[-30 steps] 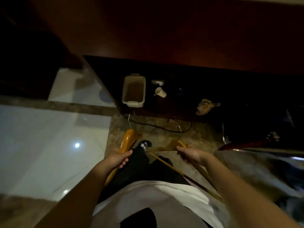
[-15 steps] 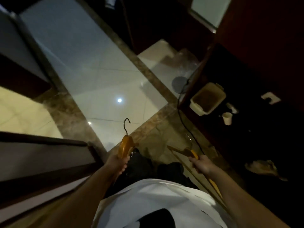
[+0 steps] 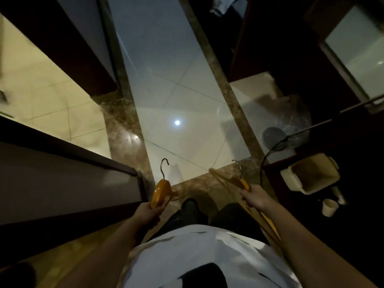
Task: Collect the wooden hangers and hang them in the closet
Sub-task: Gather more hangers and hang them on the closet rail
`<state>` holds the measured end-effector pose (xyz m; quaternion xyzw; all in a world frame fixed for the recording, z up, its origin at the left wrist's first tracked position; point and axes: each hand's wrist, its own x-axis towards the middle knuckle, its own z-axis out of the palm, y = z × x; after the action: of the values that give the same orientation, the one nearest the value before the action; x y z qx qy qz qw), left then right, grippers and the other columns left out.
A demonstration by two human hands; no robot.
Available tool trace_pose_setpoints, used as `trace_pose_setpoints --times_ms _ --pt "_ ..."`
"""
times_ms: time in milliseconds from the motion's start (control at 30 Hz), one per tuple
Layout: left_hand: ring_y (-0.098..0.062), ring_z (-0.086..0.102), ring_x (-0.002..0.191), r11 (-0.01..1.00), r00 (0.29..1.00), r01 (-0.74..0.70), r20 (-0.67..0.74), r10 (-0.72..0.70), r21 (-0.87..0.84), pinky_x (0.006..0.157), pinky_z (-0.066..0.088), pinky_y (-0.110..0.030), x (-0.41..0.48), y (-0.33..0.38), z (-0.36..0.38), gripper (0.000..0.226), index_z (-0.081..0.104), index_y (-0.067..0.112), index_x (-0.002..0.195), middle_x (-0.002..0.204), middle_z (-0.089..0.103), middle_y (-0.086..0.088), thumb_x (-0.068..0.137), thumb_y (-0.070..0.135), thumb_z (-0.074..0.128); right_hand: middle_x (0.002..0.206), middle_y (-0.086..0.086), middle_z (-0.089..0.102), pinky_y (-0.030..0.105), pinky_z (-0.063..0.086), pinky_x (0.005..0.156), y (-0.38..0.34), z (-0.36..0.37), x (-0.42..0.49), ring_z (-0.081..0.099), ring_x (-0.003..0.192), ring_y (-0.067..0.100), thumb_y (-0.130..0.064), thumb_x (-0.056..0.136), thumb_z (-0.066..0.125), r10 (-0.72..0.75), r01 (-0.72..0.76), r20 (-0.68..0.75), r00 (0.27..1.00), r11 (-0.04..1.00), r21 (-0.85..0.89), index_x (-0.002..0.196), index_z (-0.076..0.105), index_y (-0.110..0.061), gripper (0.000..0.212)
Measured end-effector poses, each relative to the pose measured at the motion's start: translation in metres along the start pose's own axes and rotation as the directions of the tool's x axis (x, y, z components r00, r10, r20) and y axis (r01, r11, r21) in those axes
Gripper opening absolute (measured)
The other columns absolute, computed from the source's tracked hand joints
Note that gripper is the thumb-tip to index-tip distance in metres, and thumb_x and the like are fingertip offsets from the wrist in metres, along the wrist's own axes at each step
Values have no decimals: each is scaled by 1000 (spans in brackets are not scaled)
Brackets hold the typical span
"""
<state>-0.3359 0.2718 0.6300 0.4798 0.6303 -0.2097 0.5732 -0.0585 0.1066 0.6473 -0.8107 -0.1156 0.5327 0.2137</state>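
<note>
Two wooden hangers are held low in front of the person's dark trousers, one per hand and apart from each other. Fingers of the left hand (image 3: 148, 213) are curled round the near end of the left hanger (image 3: 160, 192), which is seen edge-on with its metal hook pointing far, over the pale floor (image 3: 176, 90). Clamped near the neck by the right hand (image 3: 254, 197), the right hanger (image 3: 236, 180) has its hook up and one arm running back under the forearm. At right, a beige bin (image 3: 311, 175) and a cup (image 3: 329, 207) stand on a dark surface, with a black cord (image 3: 264, 163) just left of the bin.

Glossy wooden hangers (image 3: 160, 191) with metal hooks (image 3: 164, 168); polished floor tiles (image 3: 166, 84).
</note>
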Motion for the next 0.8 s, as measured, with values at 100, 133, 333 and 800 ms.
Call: trace_pose_setpoints --times_ms 100,133,333,800 --pt "-21 55 67 999 1000 15 -1 -15 -43 60 46 -28 8 9 -19 25 58 3 103 80 57 -14 91 24 58 69 1 55 28 39 65 -37 -4 18 51 62 13 -21 94 50 -47 49 20 999 993 -109 70 51 -23 23" --pt "-22 55 68 998 1000 21 -1 -21 -57 61 47 -29 11 13 -24 26 58 3 105 82 58 -14 90 25 58 71 1 56 28 40 67 -48 -7 24 52 64 13 -22 94 50 -52 56 30 998 991 -120 72 51 -24 22" --pt "-22 54 66 988 998 57 -25 -61 -143 59 46 -29 32 60 -35 26 58 1 106 81 57 -15 91 22 57 71 4 56 29 45 67 -92 -36 69 54 67 17 -25 94 49 -19 26 69 997 995 -94 79 55 -15 19" --pt "-18 57 60 985 969 -169 -187 161 -26 58 48 -28 76 320 -46 15 55 12 95 70 60 -8 89 24 60 70 4 58 24 41 55 -153 -187 182 53 58 14 -29 93 52 137 -136 15 990 988 -77 90 57 -14 15"
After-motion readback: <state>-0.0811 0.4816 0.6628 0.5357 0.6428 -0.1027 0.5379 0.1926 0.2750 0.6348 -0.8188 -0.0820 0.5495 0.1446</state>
